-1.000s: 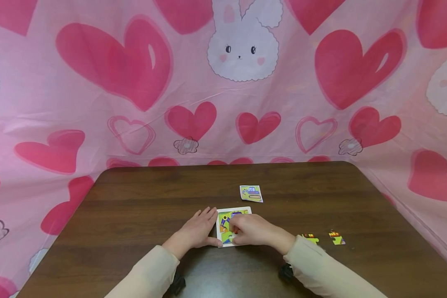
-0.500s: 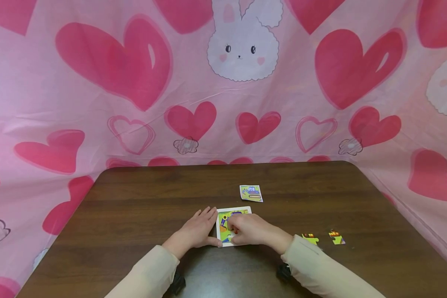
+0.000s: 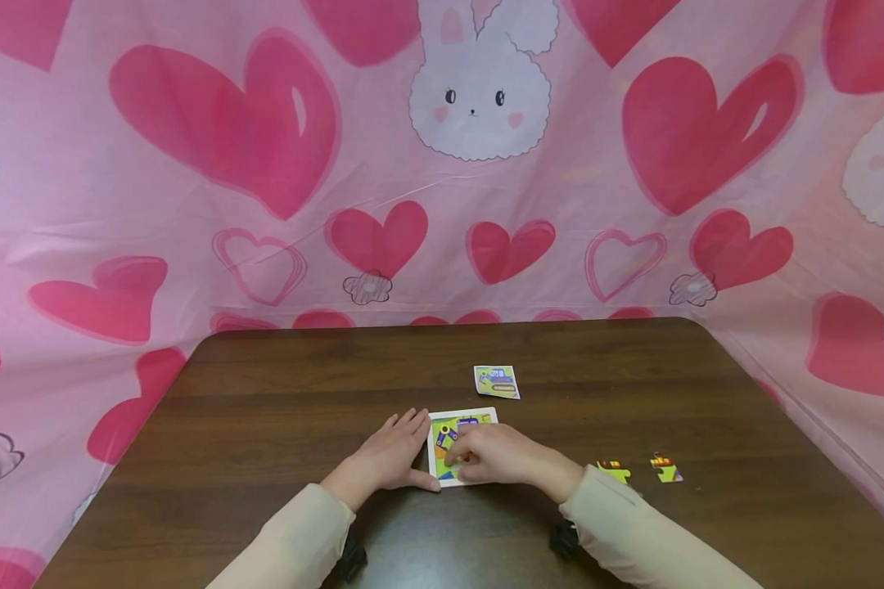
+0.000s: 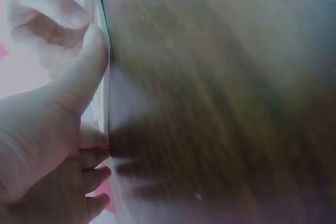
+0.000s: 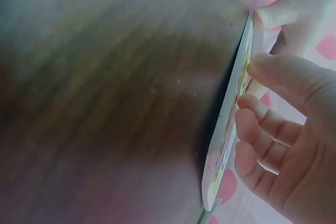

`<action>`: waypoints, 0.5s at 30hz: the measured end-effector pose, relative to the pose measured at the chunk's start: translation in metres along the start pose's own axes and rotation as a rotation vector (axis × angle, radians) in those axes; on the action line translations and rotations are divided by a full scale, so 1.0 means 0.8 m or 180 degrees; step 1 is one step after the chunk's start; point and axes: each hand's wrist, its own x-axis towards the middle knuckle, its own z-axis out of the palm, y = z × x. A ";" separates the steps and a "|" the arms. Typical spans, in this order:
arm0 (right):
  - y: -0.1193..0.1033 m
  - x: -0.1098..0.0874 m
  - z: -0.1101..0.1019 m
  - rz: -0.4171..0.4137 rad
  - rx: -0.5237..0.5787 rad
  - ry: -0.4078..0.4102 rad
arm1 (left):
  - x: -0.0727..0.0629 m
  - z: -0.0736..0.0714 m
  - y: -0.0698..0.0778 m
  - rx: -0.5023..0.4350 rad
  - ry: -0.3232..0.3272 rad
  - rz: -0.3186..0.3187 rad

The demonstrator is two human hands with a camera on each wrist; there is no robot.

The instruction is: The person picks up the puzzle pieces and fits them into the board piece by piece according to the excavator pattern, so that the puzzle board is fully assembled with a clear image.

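One right fingertip (image 3: 452, 456) shifted over the puzzle (image 3: 445, 429) (left grip (image 3: 390, 456) relaxed, right grip (image 3: 497, 454) unclear).

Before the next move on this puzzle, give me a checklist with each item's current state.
1. Left hand at the left edge of the puzzle tray: ok.
2. Right hand positioned over the tray: ok.
3. Piece under the right hand fully seated: cannot tell, the hand hides it.
4. Picture card uncovered beyond the tray: ok.
5. No pieces left outside the tray: not ok, two loose pieces lie to the right.
6. Both loose pieces unobstructed: not ok, the right sleeve partly covers the nearer one.
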 end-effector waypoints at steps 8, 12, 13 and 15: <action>0.006 -0.010 -0.003 0.0025 0.0207 0.0015 | 0.003 0.002 -0.001 0.0012 -0.0032 -0.0037; 0.010 -0.020 -0.011 0.0137 0.0322 0.0064 | 0.004 0.002 -0.001 0.0019 -0.0028 -0.0059; 0.011 -0.022 -0.014 0.0146 0.0338 0.0093 | 0.004 0.002 -0.001 0.0019 -0.0022 -0.0057; 0.015 -0.029 -0.018 0.0165 0.0364 0.0153 | 0.003 0.001 0.000 0.0025 -0.0020 -0.0060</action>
